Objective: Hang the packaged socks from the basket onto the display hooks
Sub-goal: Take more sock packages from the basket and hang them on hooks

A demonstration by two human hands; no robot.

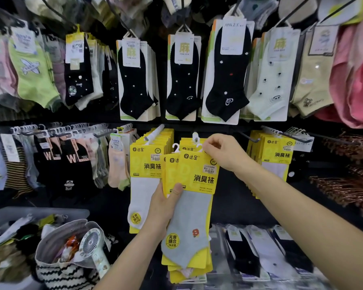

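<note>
1. Lowest and closest, at the left: a striped woven bag [67, 273], mouth open, with a white handheld fan [92, 245] lying across its rim.
2. Just behind the bag: a grey basket [40, 211], loose sock packs jumbled inside.
3. Centre, reaching up from below: the left hand [161, 208], curled round a stack of yellow-carded sock packs [189, 216]. Thumb pressed on the front card's lower edge, fingers hidden behind the stack. A grey sock on the front pack, more yellow cards fanned out beneath it.
4. Higher and to the right: the right hand [222, 153], fingers curled, pinching the upper right corner of the front pack's card, right beside its white plastic hanger [199, 147].
5. That hanger just below the white-capped tip of a display hook [195, 137]; threaded onto it or not, impossible to tell.
6. Beside the held stack on its left, already hung: a row of white-sock packs [145, 185] on the same yellow card. Well apart on the right: another row of yellow packs [277, 151].
7. Farther left on the same level: dark and striped socks [71, 164] crowded on white hangers.
8. Above, on the upper hooks: black ankle socks [134, 80] on white cards, a green sock with an aeroplane [34, 74] at the left.
9. Far right: pink garments [358, 80], and below them copper-coloured hangers [348, 185].
</note>
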